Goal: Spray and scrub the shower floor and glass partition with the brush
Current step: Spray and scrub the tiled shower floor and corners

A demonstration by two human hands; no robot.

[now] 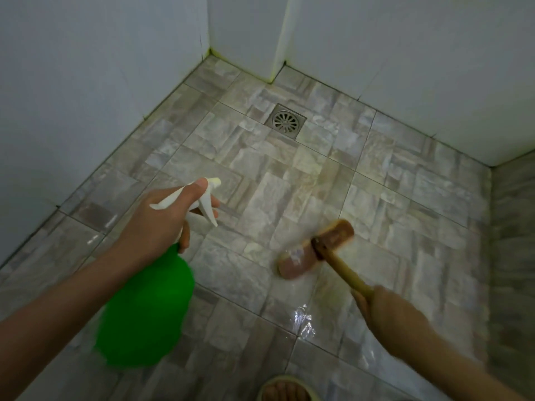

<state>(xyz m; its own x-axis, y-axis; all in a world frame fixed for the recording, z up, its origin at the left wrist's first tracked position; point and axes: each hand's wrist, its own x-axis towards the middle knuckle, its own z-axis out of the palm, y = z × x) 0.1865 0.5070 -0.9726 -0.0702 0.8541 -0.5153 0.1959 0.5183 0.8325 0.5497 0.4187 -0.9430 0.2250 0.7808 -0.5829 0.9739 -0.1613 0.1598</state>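
Both hands are busy, the left hand (168, 218) gripping the green spray bottle (147, 308), the right hand (388, 314) gripping the brush (315, 248) mid-floor (405, 198) below the drain (285, 121): press bristles flat, overlapping strokes toward each edge.

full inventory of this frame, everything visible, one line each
spray bottle: 1, green body with white trigger head, lower left, held above the floor
brush: 1, reddish-brown head on a yellow handle, centre, head down on the tiles
floor drain: 1, metal, square frame with round grate, upper centre
floor tiles: many, grey-beige stone pattern, wet sheen near the brush
walls: white, left and back of the floor
sandal: 1, pale, bottom edge, on a foot
left hand: 1, grips the spray bottle at its trigger head
right hand: 1, grips the brush handle, lower right
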